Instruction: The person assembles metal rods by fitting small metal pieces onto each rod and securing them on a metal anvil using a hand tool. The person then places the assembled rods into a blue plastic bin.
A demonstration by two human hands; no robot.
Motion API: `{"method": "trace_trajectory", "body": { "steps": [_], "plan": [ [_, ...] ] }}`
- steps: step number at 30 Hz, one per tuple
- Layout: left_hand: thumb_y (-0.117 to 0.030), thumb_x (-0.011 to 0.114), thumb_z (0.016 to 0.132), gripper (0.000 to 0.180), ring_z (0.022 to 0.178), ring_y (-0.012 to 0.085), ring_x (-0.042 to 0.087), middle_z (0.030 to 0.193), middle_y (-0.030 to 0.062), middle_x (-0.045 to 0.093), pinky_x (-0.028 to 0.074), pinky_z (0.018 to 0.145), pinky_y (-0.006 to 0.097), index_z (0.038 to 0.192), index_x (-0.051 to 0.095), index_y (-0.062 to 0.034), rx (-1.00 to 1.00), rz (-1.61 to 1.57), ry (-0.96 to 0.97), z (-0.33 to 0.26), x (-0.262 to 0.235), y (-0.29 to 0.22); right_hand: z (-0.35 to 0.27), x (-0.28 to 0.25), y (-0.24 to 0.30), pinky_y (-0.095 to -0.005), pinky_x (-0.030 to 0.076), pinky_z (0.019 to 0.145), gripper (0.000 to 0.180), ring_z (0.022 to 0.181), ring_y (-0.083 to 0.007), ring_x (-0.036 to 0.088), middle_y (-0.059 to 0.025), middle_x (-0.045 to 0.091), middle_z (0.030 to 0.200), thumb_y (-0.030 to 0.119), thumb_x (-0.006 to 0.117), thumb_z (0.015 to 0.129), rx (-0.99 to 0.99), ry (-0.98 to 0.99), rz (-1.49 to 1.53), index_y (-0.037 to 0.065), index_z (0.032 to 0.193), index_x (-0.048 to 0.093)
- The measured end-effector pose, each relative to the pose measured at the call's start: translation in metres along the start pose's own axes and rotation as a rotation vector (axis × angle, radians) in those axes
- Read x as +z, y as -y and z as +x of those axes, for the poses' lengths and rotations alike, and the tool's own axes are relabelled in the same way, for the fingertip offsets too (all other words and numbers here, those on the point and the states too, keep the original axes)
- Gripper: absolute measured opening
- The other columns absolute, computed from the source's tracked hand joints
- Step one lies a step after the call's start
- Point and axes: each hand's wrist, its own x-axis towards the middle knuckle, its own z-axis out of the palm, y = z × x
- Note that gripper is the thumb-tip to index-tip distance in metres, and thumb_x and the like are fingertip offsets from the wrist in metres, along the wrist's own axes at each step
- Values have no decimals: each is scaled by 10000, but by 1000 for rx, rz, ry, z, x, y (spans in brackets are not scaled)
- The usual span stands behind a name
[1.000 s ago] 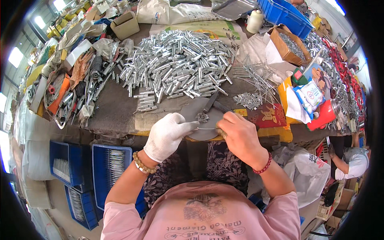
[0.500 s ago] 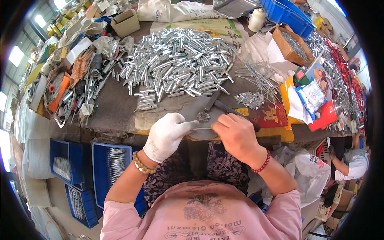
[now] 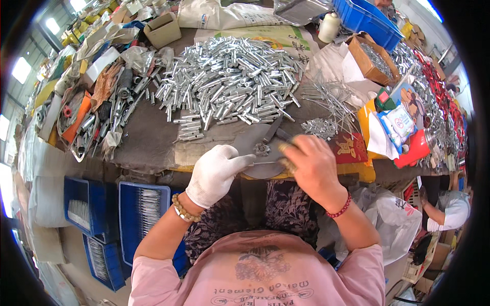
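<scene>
In a white knit glove, my left hand pinches one end of a thin metal rod, which points right across the near part of a round grey metal plate. My right hand, bare with tan coverings on the fingertips, is off to the right of the rod; its fingers are smeared by motion. Small metal bits sit on the middle of the plate. A hammer lies at the plate's far right side, its handle partly behind my right hand.
Beyond the plate is a large heap of short silver tubes. Thin rods and a small fastener pile lie to the right. Tools crowd the left. Blue bins of metal parts stand below left. Another person is at far right.
My right hand has let go of the rod's right end and moved right and slightly away from me. My left hand still pinches the rod, nearly in place.
</scene>
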Motion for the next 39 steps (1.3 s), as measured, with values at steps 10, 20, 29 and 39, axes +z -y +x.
{"method": "trace_trajectory", "body": {
  "steps": [10,20,29,39],
  "plan": [
    [-86,835,849,202,943,306,674,943,86,668,554,849,407,1046,792,-95,-108,-210,-22,2,-2,4,-14,-4,-4,-427,548,763,523,896,-319,652,-104,626,986,-39,737,831,171,-46,65,116,1331,737],
    [-86,869,821,152,932,267,677,941,78,663,549,844,370,946,785,-66,-201,-273,7,6,-1,2,-15,-20,29,-395,532,627,628,695,-270,626,-60,547,857,-32,746,787,94,4,106,181,1377,740],
    [-93,865,817,148,936,284,668,930,87,656,547,853,381,922,772,-48,-228,-273,29,7,-4,1,-22,-19,36,-363,533,621,580,735,-227,622,-37,538,886,20,683,849,100,-29,65,190,1401,727],
    [-64,853,825,183,923,297,663,938,99,640,540,841,389,994,784,-59,-223,-257,32,3,-5,-1,-13,-25,24,-395,540,690,561,840,-314,671,-104,599,966,-57,746,847,253,-21,346,143,1371,731]
  ]
}}
